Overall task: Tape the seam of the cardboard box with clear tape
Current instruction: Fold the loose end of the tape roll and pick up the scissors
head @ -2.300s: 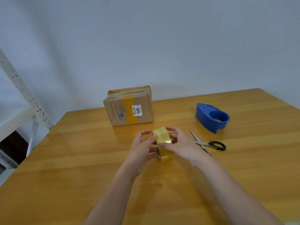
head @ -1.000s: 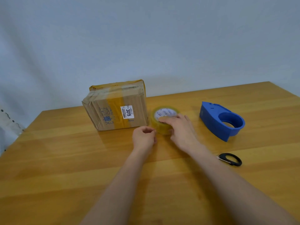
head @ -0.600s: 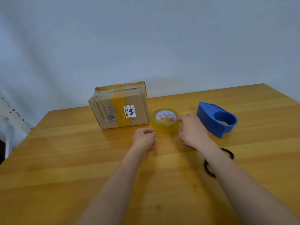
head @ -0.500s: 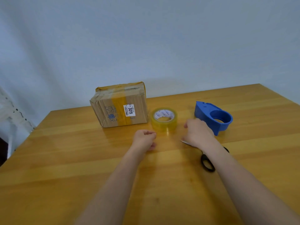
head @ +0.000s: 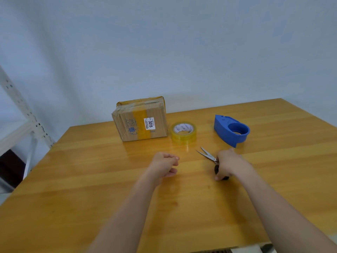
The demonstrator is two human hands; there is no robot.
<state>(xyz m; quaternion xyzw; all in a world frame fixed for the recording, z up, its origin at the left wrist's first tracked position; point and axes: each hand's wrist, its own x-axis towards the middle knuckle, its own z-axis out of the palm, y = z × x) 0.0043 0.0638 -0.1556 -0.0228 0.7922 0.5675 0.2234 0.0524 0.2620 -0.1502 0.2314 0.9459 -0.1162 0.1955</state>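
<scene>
The cardboard box [head: 141,121], with yellowish tape and a white label, stands at the table's far side. Just right of it the roll of clear tape [head: 183,132] lies flat. My left hand [head: 164,164] is in front of the roll, thumb and finger pinched together. A faint glossy streak runs from the roll toward the pinch, which looks like a pulled-out tape end. My right hand [head: 228,166] is closed over the black handles of the scissors [head: 207,155], which lie on the table with the blades slightly apart and pointing toward the roll.
A blue tape dispenser [head: 232,130] sits to the right of the roll, behind my right hand. The wooden table [head: 91,179] ends at a pale wall. A white metal shelf frame [head: 23,115] stands off the left edge.
My right hand set the roll down beside the box, let go, moved back to the right and closed on the scissors' handles. My left hand stayed pinched in place.
</scene>
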